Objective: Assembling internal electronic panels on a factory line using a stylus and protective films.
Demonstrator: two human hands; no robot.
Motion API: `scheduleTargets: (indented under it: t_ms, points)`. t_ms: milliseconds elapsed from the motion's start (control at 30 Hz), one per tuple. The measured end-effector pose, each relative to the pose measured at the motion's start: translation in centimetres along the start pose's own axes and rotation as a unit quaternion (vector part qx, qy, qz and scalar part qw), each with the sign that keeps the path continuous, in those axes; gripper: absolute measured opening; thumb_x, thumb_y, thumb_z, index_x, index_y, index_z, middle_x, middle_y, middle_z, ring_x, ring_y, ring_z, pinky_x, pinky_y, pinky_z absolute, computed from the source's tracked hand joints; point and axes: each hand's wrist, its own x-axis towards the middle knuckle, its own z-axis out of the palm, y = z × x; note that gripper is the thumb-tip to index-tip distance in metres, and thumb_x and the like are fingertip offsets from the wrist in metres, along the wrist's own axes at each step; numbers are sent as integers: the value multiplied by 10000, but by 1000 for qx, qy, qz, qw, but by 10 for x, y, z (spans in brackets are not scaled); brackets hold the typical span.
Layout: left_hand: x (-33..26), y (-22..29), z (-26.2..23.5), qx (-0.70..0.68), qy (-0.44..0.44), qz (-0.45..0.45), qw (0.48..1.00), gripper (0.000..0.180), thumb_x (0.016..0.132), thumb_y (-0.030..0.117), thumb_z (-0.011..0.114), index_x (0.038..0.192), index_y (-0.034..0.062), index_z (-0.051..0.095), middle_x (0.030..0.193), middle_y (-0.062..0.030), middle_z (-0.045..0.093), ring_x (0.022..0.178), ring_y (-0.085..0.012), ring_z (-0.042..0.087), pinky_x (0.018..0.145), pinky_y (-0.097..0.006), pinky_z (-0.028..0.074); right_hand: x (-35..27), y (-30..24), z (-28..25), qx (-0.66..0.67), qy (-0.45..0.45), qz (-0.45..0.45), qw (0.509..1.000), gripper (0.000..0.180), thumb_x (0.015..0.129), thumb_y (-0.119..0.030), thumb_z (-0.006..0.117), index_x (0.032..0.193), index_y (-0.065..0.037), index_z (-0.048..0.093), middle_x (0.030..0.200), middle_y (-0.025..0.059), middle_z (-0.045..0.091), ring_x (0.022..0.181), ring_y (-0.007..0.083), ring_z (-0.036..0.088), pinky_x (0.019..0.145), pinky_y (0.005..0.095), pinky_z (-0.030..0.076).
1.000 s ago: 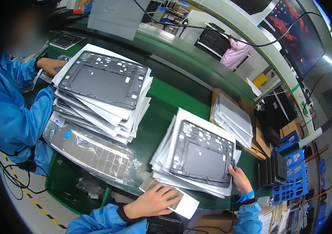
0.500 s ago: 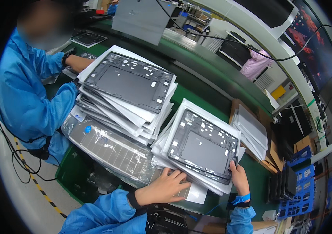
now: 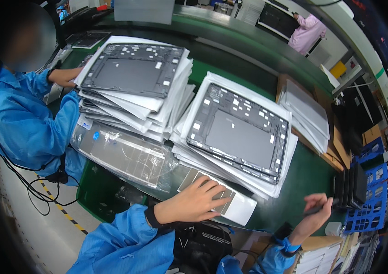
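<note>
Here, the green tabletop (image 3: 308,176) carries two tall stacks. The larger stack (image 3: 134,98), on the far left, is white sheets with a dark frame panel on top; a co-worker in a blue coat (image 3: 25,128) stands beside it with a hand (image 3: 64,75) touching its left edge. The nearer stack (image 3: 237,137) sits just to its right, also white sheets topped by a dark grey panel (image 3: 239,132) dotted with small white patches. A clear plastic bag of flat metal sheets (image 3: 121,155) lies in front of the larger stack, along the near edge. A low pile of grey sheets (image 3: 306,114) rests on brown board to the far right, well apart from my hands.

My left hand (image 3: 194,203) lies flat on a grey striped sheet in a white sleeve (image 3: 230,205), just in front of the nearer stack, fingers spread apart and pressing down, not clamped. My right hand (image 3: 315,214) is raised off the tabletop near the stack's right corner, fingers pinched together on a thin dark tool (image 3: 315,209); I cannot tell what kind.
</note>
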Motion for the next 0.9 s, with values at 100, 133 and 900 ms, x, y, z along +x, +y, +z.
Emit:
scheduleTargets:
  t_ms: [100,133,900]
  points:
    - [4,-1,8,7,40,-14,999,498,888,351,736,1337,163,633,1292,-117,584,1216,-297,544,1107,-496,390,-46,-9,7,111,1,98,989,537,1110,-435,364,767,-52,520,621,36,492,487,86,434,435,219,283]
    - [5,0,8,11,50,-22,998,500,870,345,748,1327,176,640,1301,-111,587,1226,-295,549,1114,-505,391,-62,-4,10,97,-30,81,992,479,1097,-382,441,790,-30,545,651,65,540,450,99,450,417,219,362]
    - [0,2,12,15,8,-4,1000,482,842,308,749,1312,243,666,1498,-48,535,1341,-265,516,1154,-505,393,-122,53,51,120,-213,10,970,253,734,43,853,933,36,698,874,201,755,834,282,758,771,334,592]
